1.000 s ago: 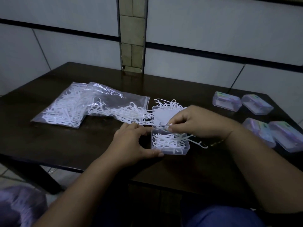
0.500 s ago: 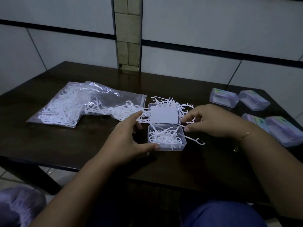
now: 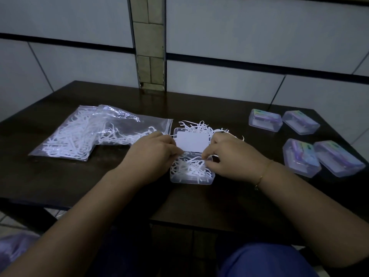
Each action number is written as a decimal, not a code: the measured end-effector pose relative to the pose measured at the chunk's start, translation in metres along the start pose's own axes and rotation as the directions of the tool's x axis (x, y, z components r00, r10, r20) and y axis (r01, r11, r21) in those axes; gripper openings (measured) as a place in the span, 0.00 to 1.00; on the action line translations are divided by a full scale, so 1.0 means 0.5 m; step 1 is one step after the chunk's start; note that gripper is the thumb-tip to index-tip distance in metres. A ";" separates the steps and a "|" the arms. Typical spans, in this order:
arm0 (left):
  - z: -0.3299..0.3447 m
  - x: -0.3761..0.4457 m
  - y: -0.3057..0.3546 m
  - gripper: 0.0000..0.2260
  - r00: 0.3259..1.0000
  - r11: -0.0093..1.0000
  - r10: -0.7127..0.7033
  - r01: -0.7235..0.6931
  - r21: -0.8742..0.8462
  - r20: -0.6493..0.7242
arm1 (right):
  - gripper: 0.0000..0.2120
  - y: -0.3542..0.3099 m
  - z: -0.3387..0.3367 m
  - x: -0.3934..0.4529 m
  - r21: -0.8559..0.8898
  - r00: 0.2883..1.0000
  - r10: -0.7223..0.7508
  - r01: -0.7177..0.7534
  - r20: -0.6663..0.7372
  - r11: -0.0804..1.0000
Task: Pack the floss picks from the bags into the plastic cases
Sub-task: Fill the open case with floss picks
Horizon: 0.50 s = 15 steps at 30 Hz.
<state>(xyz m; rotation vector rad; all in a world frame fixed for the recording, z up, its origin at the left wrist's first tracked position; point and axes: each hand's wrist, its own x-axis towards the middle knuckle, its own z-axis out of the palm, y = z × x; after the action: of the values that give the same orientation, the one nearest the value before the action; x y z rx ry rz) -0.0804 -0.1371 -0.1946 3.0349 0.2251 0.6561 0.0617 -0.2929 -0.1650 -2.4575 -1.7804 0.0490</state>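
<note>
A clear plastic case [image 3: 191,177] lies open at the table's middle, its base holding a tangle of white floss picks [image 3: 189,167]. Its lid [image 3: 191,141], with a white card inside, lies flat behind the base. My left hand [image 3: 151,154] holds the lid's near left corner with curled fingers. My right hand [image 3: 231,156] pinches floss picks over the base's right side. More loose picks [image 3: 199,125] lie behind the lid. Two clear bags [image 3: 79,134] of picks lie to the left, the nearer bag's mouth [image 3: 157,126] beside the lid.
Several shut, filled cases sit at the right: two at the back [image 3: 264,119] and two nearer [image 3: 300,156]. The dark table [image 3: 60,176] has its front edge close to my lap. A tiled wall stands behind it.
My right hand came back from the loose picks beside the lid to the case's base. My left hand left the base's front corner and moved up to the lid's left corner.
</note>
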 end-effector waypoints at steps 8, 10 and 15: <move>-0.032 0.051 -0.007 0.10 0.953 0.988 0.076 -0.111 0.103 0.295 | 0.07 -0.008 -0.010 0.002 0.053 1.000 -0.005 0.004 0.016 0.999; -0.031 0.048 -0.011 0.09 0.957 0.989 0.095 -0.122 0.081 0.273 | 0.08 -0.008 -0.017 0.003 0.107 0.999 0.002 -0.006 0.038 0.994; -0.028 0.045 -0.006 0.08 0.975 0.986 0.140 -0.153 0.069 0.172 | 0.14 -0.014 -0.008 0.004 0.152 0.991 0.030 -0.049 0.128 0.987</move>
<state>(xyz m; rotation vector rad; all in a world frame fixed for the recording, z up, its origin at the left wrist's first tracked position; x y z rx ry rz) -0.0662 -0.1309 -0.1725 3.1861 0.0235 0.4046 0.0562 -0.2894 -0.1604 -2.4274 -1.7030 0.3390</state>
